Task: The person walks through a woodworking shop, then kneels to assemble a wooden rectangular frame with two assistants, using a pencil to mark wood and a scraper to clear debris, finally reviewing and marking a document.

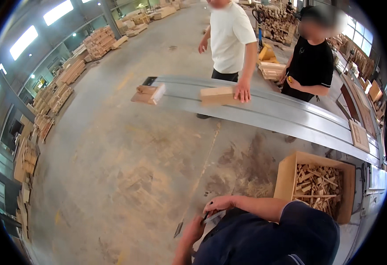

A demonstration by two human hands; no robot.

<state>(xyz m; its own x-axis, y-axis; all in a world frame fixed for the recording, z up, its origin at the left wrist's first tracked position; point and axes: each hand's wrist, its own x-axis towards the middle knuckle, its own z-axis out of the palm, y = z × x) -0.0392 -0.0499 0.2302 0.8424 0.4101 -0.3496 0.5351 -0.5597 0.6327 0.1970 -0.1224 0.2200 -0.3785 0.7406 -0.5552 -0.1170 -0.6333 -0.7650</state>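
My left hand (193, 230) and my right hand (220, 204) meet close to my dark blue shirt at the lower edge. Between them is a small flat grey object (214, 216); both hands seem to grip it, and I cannot tell what it is. A small dark piece (178, 229) shows just left of my left hand. Across the floor a person in a white T-shirt (229, 37) rests a hand on a wooden block (218, 95) lying on a long grey metal bench (268, 115). A second wooden block (148, 94) lies at the bench's left end.
An open wooden box (286, 176) holding several wood offcuts stands to my right. A person in a black shirt (313, 66) stands behind the bench beside stacked timber (271, 70). More lumber piles (98, 42) line the hall's left side. Sawdust marks the concrete floor (136, 176).
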